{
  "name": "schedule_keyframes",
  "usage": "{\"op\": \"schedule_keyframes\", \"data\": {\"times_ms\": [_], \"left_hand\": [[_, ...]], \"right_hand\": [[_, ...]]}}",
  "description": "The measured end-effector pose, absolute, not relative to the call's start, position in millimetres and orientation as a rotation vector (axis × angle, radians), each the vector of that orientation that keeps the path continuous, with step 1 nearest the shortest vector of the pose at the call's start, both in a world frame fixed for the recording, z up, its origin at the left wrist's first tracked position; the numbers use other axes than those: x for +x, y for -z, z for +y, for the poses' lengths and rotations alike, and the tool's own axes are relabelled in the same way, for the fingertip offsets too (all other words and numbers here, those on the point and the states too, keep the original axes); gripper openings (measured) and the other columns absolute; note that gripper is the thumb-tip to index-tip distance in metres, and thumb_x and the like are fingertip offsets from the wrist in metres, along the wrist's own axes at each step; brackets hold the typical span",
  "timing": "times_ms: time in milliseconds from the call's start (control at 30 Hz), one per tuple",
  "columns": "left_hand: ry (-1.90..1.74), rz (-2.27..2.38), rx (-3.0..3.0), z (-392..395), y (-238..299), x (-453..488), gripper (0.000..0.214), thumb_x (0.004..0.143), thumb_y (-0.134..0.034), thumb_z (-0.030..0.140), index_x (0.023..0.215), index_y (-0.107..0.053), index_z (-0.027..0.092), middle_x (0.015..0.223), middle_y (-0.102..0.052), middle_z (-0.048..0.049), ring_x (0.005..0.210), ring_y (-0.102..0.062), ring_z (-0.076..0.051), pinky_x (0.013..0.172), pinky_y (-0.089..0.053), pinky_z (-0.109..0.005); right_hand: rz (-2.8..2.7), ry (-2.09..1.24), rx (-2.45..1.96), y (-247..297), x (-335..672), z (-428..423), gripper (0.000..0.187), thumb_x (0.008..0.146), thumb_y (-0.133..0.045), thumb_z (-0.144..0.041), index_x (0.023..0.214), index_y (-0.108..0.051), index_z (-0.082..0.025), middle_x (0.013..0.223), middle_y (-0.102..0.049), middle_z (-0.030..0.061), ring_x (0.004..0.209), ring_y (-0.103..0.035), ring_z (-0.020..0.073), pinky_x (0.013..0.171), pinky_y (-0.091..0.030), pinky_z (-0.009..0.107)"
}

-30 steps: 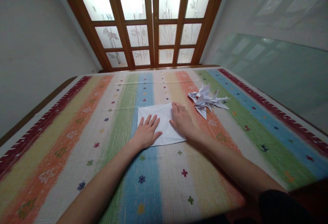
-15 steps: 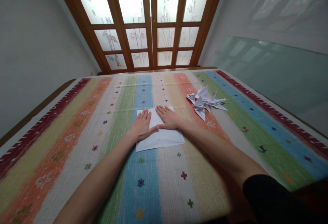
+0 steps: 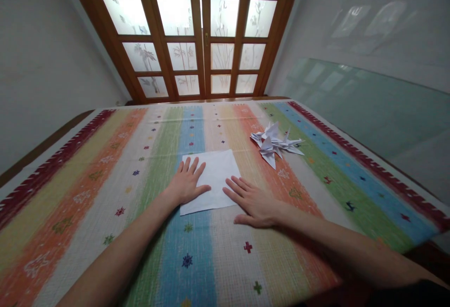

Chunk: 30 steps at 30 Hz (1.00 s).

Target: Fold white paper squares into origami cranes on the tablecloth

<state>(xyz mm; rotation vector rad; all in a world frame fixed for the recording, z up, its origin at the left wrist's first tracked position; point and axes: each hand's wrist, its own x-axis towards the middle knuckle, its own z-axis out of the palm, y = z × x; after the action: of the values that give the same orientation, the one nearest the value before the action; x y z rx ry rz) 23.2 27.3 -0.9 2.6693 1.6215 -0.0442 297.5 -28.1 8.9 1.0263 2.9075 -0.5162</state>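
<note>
On a table spread with a striped, multicoloured cloth [image 3: 105, 190], a folded sheet of white paper [image 3: 215, 173] lies flat between and under the person's two bare hands. The left hand [image 3: 186, 184] rests palm down, fingers spread and extended, on the sheet's left half, pinning it against the cloth and gripping nothing. The right hand [image 3: 253, 201] lies flat and open too, its fingertips touching the paper's lower right corner while the palm sits on the cloth just beside it. The sheet looks light, thin and limp, likely to slide easily over the weave and to crease under any pinch; it would probably handle best when lifted by a free edge or corner, such as the far right corner beyond the right hand's fingers, with the other hand steadying it. Farther out, beyond and to the right of the right hand, sits a small cluster of folded white paper figures [image 3: 274, 142], well apart from both hands.
</note>
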Motion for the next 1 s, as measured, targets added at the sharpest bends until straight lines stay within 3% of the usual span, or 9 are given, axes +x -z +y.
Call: {"op": "schedule_keyframes", "data": {"times_ms": [167, 267, 367, 500, 633, 733, 800, 900, 1000], "left_hand": [[0.067, 1.218, 2.812, -18.5, -4.4, 18.9, 0.075, 0.089, -0.035, 0.069, 0.152, -0.024, 0.03, 0.16, -0.022, -0.0077, 0.148, -0.013, -0.034, 0.116, -0.014, -0.056], [0.049, 1.039, 2.842, -41.9, -7.4, 15.9, 0.07, 0.091, -0.036, 0.064, 0.151, -0.024, 0.029, 0.159, -0.026, -0.0076, 0.148, -0.016, -0.031, 0.116, -0.018, -0.055], [-0.007, 0.988, 2.903, -51.0, -7.3, 14.4, 0.06, 0.095, -0.039, 0.053, 0.149, -0.031, 0.026, 0.155, -0.034, -0.0086, 0.145, -0.025, -0.029, 0.114, -0.026, -0.053], [-0.106, 0.958, 3.09, -45.4, -5.2, 20.8, 0.038, 0.098, -0.042, 0.032, 0.131, -0.051, 0.015, 0.137, -0.056, -0.014, 0.129, -0.05, -0.028, 0.101, -0.044, -0.043], [-0.061, 0.846, 3.333, -39.6, -7.1, 33.2, 0.027, 0.096, -0.039, 0.011, 0.116, -0.056, 0.007, 0.117, -0.065, -0.0203, 0.106, -0.064, -0.026, 0.08, -0.053, -0.036], [0.032, 0.83, 3.439, -38.4, -11.0, 33.3, 0.021, 0.092, -0.04, 0.007, 0.101, -0.059, 0.007, 0.099, -0.069, -0.0183, 0.084, -0.067, -0.023, 0.065, -0.051, -0.032], [0.036, 0.866, 3.487, -37.8, -14.4, 23.7, 0.02, 0.091, -0.039, 0.006, 0.089, -0.059, 0.01, 0.091, -0.069, -0.0154, 0.072, -0.066, -0.021, 0.059, -0.049, -0.031], [-0.125, 0.959, 3.484, -38.4, -20.8, -0.3, 0.024, 0.092, -0.038, 0.006, 0.08, -0.056, 0.013, 0.082, -0.067, -0.0113, 0.067, -0.064, -0.019, 0.06, -0.049, -0.031], [-0.287, 0.875, 3.482, -42.3, -27.0, -18.5, 0.026, 0.095, -0.035, 0.008, 0.09, -0.059, 0.013, 0.095, -0.069, -0.0121, 0.089, -0.066, -0.021, 0.076, -0.051, -0.034]], "right_hand": [[2.908, 0.618, 0.989, -9.6, 306.1, -40.4, 0.098, 0.083, -0.046, -0.073, 0.153, -0.019, -0.01, 0.159, -0.01, 0.021, 0.148, -0.003, 0.0353, 0.119, -0.012, 0.055], [2.931, 0.661, 0.996, -10.4, 306.1, -40.2, 0.1, 0.08, -0.05, -0.074, 0.152, -0.022, -0.009, 0.158, -0.013, 0.0213, 0.148, -0.005, 0.0353, 0.119, -0.012, 0.055], [2.975, 0.754, 0.978, -12.1, 309.7, -39.0, 0.086, 0.085, -0.052, -0.066, 0.15, -0.031, -0.014, 0.157, -0.025, 0.018, 0.147, -0.018, 0.0318, 0.119, -0.015, 0.054], [3.086, 0.81, 1.201, -10.9, 319.5, -30.2, 0.056, 0.09, -0.053, -0.049, 0.138, -0.05, -0.021, 0.143, -0.051, 0.0128, 0.133, -0.046, 0.0271, 0.112, -0.035, 0.048], [3.259, 0.307, 1.996, -9.6, 333.1, -2.7, 0.054, 0.088, -0.054, -0.035, 0.138, -0.046, -0.019, 0.136, -0.053, 0.0164, 0.126, -0.05, 0.0306, 0.103, -0.043, 0.051], [3.074, -0.19, 2.405, -12.4, 347.0, 24.0, 0.052, 0.087, -0.052, -0.027, 0.136, -0.045, -0.015, 0.132, -0.052, 0.0189, 0.12, -0.051, 0.032, 0.096, -0.047, 0.048], [2.902, -0.346, 2.532, -13.4, 356.3, 38.5, 0.049, 0.085, -0.051, -0.022, 0.133, -0.048, -0.013, 0.13, -0.053, 0.019, 0.112, -0.055, 0.0308, 0.088, -0.05, 0.044], [2.746, -0.419, 2.526, -10.0, 367.6, 51.1, 0.034, 0.084, -0.049, -0.02, 0.116, -0.062, -0.014, 0.116, -0.061, 0.0172, 0.1, -0.059, 0.0308, 0.081, -0.05, 0.043], [2.734, -0.459, 2.458, -2.9, 374.4, 55.0, 0.027, 0.085, -0.047, -0.018, 0.102, -0.067, -0.015, 0.106, -0.065, 0.0158, 0.094, -0.059, 0.0299, 0.08, -0.049, 0.042]]}}
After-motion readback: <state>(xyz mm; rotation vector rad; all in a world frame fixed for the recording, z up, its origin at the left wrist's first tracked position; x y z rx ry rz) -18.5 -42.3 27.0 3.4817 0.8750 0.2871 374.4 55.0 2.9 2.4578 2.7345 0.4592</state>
